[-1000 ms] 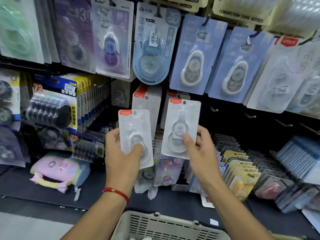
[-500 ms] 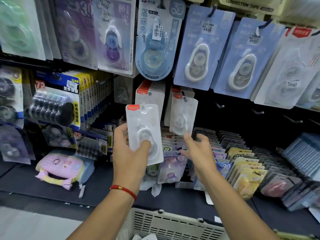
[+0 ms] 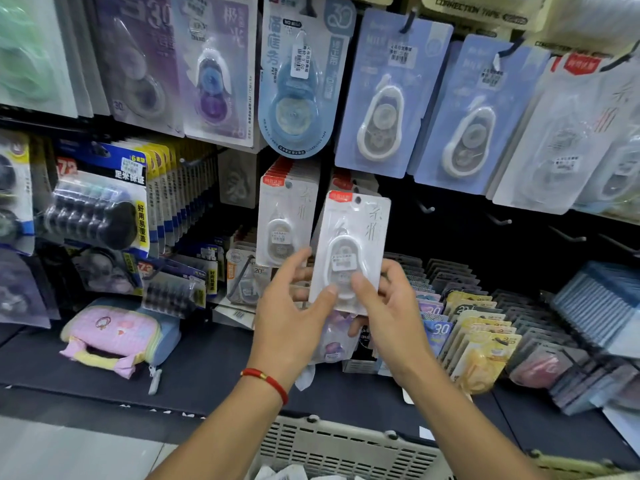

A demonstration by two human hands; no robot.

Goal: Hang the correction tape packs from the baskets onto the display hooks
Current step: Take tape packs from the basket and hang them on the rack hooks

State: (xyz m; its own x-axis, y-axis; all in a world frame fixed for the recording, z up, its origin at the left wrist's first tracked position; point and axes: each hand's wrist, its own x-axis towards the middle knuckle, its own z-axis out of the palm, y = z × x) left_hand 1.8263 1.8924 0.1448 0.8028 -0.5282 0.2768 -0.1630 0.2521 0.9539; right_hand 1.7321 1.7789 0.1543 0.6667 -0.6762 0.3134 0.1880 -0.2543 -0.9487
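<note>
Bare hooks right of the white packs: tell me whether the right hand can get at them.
Probably yes. The bare hooks stick out unobstructed up and right of the right hand, though it and the left hand both grip a white pack.

Dim shelf, soft blur, bowed edges

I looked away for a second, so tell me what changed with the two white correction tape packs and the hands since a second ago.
One white pack left the right hand and now hangs on the hook stack. The other white pack, held earlier by the left hand alone, moved right and is now held by both hands. The basket stays below.
</note>
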